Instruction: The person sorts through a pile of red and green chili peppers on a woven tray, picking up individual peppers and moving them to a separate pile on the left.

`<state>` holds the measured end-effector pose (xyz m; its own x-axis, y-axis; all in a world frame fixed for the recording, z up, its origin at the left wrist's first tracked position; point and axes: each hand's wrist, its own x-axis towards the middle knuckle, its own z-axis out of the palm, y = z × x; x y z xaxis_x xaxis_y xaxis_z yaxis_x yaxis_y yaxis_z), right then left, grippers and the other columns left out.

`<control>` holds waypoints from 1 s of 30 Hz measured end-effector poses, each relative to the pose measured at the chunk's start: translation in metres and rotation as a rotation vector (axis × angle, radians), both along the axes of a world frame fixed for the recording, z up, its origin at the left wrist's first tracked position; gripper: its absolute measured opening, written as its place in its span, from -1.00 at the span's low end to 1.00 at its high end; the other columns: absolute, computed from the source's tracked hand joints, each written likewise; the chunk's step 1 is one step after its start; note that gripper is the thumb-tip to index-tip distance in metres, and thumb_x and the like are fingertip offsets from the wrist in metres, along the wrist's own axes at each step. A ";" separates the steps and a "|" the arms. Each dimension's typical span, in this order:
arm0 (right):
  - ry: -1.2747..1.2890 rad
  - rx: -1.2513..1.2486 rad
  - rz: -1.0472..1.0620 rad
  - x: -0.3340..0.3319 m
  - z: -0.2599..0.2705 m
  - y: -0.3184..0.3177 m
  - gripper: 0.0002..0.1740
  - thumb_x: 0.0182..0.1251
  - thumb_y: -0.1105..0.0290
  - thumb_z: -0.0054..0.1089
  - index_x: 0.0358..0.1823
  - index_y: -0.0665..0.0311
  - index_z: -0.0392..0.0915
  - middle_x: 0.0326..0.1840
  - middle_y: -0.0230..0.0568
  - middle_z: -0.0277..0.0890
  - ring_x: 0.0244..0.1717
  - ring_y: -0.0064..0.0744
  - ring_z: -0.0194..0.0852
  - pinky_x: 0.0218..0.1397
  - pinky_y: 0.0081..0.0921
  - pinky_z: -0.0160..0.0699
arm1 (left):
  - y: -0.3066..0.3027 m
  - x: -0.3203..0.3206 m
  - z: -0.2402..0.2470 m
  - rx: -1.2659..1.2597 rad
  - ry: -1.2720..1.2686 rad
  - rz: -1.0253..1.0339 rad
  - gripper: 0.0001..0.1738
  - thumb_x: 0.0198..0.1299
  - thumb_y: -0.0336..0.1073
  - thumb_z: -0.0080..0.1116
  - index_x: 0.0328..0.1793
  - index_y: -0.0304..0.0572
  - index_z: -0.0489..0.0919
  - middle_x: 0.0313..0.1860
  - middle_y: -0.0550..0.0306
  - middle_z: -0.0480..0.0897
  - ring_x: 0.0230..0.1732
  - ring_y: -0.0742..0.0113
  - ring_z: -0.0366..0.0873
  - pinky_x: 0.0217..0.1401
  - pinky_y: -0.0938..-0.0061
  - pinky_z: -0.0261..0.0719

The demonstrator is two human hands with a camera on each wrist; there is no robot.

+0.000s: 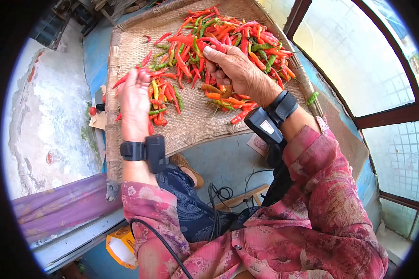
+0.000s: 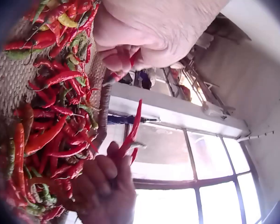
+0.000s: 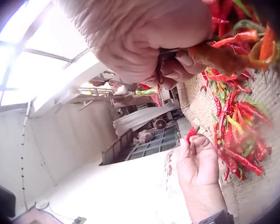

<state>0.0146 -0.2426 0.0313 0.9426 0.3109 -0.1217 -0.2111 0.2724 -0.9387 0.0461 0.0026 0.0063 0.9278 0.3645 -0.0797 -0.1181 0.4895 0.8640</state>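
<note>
My left hand (image 1: 135, 107) is raised over the left side of a woven tray, pinching a red chili pepper (image 3: 192, 132) between thumb and fingers. My right hand (image 1: 242, 72) is over the middle of the heap, its fingers curled round chili peppers; a long red chili (image 2: 133, 133) points out past the thumb. An orange-brown chili (image 3: 219, 57) shows at the lower side of that hand, partly hidden by the palm. Beneath both hands, a large heap of red, orange and green chilies (image 1: 265, 46) fills the far right of the tray. A smaller pile (image 1: 165, 95) lies beside my left hand.
The woven tray (image 1: 191, 125) has a raised rim and rests near my lap. One green chili (image 1: 313, 98) lies outside its right rim. Windows (image 1: 372, 60) stand on the right, a worn wall (image 1: 56, 111) on the left. Black cables (image 1: 219, 195) hang below, near a yellow box (image 1: 121, 246).
</note>
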 end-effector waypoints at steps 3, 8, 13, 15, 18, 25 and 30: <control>-0.020 0.032 0.036 0.001 -0.003 0.000 -0.73 0.34 0.18 0.02 -0.41 0.20 0.37 -0.62 -0.48 0.29 -0.72 -0.76 0.07 -0.73 -0.74 0.01 | 0.014 -0.002 -0.001 -0.147 0.138 0.051 -0.75 0.20 -0.21 0.16 -0.19 -0.27 0.51 -0.37 0.11 0.59 -0.41 0.47 0.52 -0.33 0.58 0.54; -0.090 0.035 0.086 -0.001 -0.007 0.012 -0.76 0.33 0.22 0.00 -0.32 0.26 0.43 -0.61 -0.45 0.35 -0.70 -0.73 0.13 -0.73 -0.69 0.05 | -0.044 -0.036 0.019 0.277 0.157 -0.418 -0.65 0.19 -0.04 0.16 -0.07 -0.13 0.53 -0.28 0.25 0.59 -0.38 0.57 0.46 -0.33 0.64 0.48; -0.158 -0.100 0.031 -0.005 -0.010 0.029 -0.76 0.34 0.25 -0.05 -0.23 0.31 0.42 -0.61 -0.43 0.37 -0.71 -0.70 0.16 -0.76 -0.68 0.09 | -0.073 -0.048 0.010 0.368 0.011 -0.526 -0.75 0.23 -0.12 0.12 -0.09 -0.06 0.51 -0.33 0.33 0.58 -0.40 0.60 0.45 -0.36 0.67 0.38; -0.151 -0.152 0.034 -0.005 -0.010 0.031 -0.75 0.36 0.25 -0.08 -0.18 0.32 0.39 -0.60 -0.40 0.37 -0.73 -0.71 0.16 -0.78 -0.66 0.11 | -0.064 -0.042 0.006 0.354 0.008 -0.507 -0.78 0.22 -0.14 0.13 -0.12 -0.05 0.51 -0.35 0.34 0.57 -0.41 0.61 0.44 -0.38 0.69 0.36; -0.148 -0.110 0.051 -0.009 -0.012 0.036 -0.75 0.38 0.24 -0.09 -0.17 0.29 0.38 -0.60 -0.39 0.38 -0.75 -0.72 0.14 -0.79 -0.68 0.10 | -0.059 -0.041 0.003 0.336 -0.011 -0.420 -0.80 0.19 -0.14 0.16 -0.30 -0.08 0.53 -0.50 0.36 0.52 -0.51 0.64 0.39 -0.43 0.70 0.36; -0.075 -0.005 0.094 -0.005 -0.016 0.036 -0.75 0.39 0.20 -0.10 -0.22 0.26 0.32 -0.62 -0.37 0.36 -0.81 -0.69 0.07 -0.82 -0.65 -0.01 | -0.002 -0.017 0.012 0.220 -0.066 -0.005 -0.84 0.18 -0.29 0.19 -0.24 -0.12 0.44 -0.46 0.29 0.50 -0.53 0.57 0.43 -0.55 0.67 0.46; -0.055 0.040 0.093 -0.007 -0.014 0.031 -0.76 0.38 0.21 -0.09 -0.20 0.25 0.33 -0.63 -0.38 0.36 -0.82 -0.69 0.06 -0.81 -0.64 -0.02 | 0.030 -0.007 0.011 0.311 0.063 0.275 -0.80 0.17 -0.34 0.16 -0.11 -0.15 0.45 -0.30 0.22 0.52 -0.42 0.51 0.47 -0.46 0.63 0.48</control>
